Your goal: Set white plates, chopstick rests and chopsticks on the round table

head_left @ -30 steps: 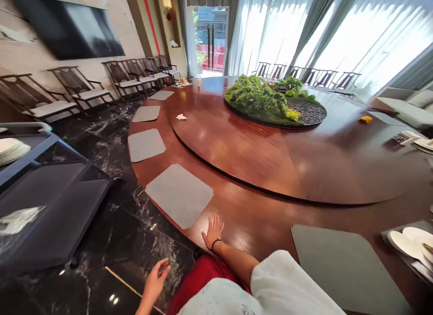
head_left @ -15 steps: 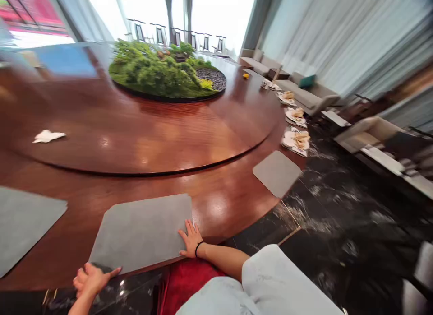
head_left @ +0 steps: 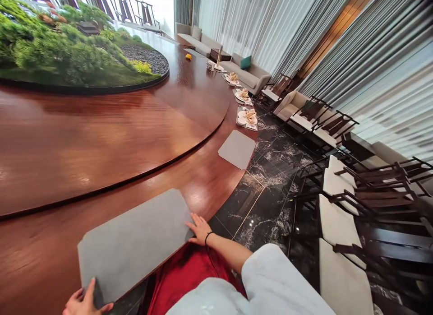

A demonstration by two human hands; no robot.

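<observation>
A grey placemat (head_left: 135,243) with cut corners lies on the polished wooden table along its near edge. My right hand (head_left: 200,229), a dark band at its wrist, rests on the mat's right end with the fingers spread. At the near left corner is my left hand (head_left: 84,301), its fingers apart, one finger over the mat and the thumb along the edge. The bottom of the picture cuts off part of that hand.
Farther along the rim lie another grey placemat (head_left: 237,149) and several place settings (head_left: 247,118) with folded napkins. A raised round turntable (head_left: 111,143) bears a miniature garden (head_left: 67,57). Chairs (head_left: 341,224) line the right side on the dark marble floor (head_left: 257,215).
My view has turned to the right, bringing more chairs into sight. Both hands stay at the same placemat; a left finger now lies over its corner.
</observation>
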